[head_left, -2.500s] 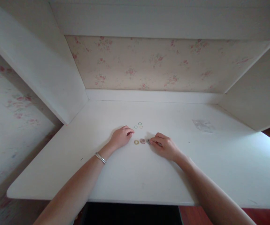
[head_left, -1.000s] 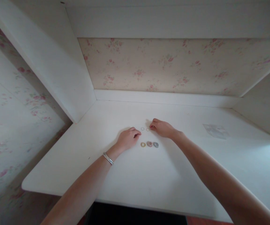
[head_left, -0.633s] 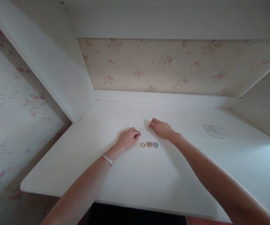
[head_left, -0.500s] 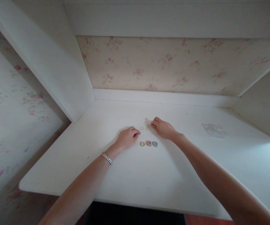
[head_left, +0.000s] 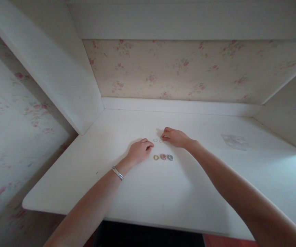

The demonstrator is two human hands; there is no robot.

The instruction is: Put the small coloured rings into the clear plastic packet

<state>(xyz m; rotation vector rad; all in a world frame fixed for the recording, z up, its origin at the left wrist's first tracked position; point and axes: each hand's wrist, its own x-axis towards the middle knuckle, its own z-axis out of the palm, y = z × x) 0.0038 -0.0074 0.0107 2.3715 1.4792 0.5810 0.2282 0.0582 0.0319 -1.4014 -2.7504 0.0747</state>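
On the white desk [head_left: 137,192], my left hand [head_left: 140,151] rests with its fingers curled, and nothing shows in them. Just beyond its fingertips lies a thin pale ring [head_left: 155,140]. My right hand [head_left: 175,137] is pinched at the fingertips on another small thin ring [head_left: 161,138], mostly covered by the fingers. A pale yellowish ring [head_left: 160,141] lies directly under that pinch. Nearer to me sit three small groups in a row: gold-coloured rings [head_left: 156,157], pinkish copper rings [head_left: 163,157] and silver-grey rings [head_left: 169,157].
A clear plastic bag [head_left: 234,142] lies flat to the right. A white back ledge [head_left: 178,105] and side panels [head_left: 60,68] enclose the desk, with floral wallpaper [head_left: 163,72] behind. A tiny dark mark [head_left: 96,173] is at the left.
My right hand has shifted slightly left, bringing its pinched fingertips closer to the yellowish ring. My left hand and the three ring groups have stayed where they were.
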